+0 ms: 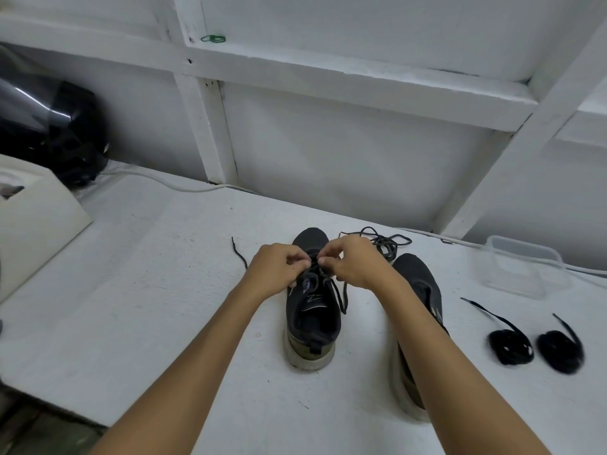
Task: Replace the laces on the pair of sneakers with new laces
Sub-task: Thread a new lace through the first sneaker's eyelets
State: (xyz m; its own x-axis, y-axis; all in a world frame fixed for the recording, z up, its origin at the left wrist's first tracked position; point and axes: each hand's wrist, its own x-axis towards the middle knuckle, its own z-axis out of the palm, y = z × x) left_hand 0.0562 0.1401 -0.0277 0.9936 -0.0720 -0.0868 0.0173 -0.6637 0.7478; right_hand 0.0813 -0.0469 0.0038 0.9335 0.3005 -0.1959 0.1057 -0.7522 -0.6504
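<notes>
On the desk, largest first:
Desk [157, 290]: white, running away from the person; it carries both sneakers, the laces and a container.
Left sneaker [312, 323]: dark upper, pale sole, standing upright at the middle. Its long axis runs straight away from the person, heel near, toe far. The lace is partly out, with loose ends trailing toward the right side of the shoe.
Right sneaker [423, 284]: same make, just right of the first and parallel to it, partly hidden under the right forearm. No lace shows on it.
Plastic container [522, 267]: clear, shallow, far right of the desk; nothing visible inside it.
Removed lace [387, 243]: a loose grey tangle beyond the two toes, well clear of the container.
New laces [509, 346]: two black coiled bundles side by side at the right, nearer the right hand than the left.
Left hand [279, 267]: its grip is closed, fingertips pinching the lace over the upper eyelets.
Right hand [354, 261]: likewise pinching the lace, fingertips nearly meeting the left's.
Key relation: both grips sit above the tongue, mid-length on the shoe, so the lace must likely be drawn back toward the person, eyelet row by row.
Step, as judged: old lace not yet out of this sneaker.
</notes>
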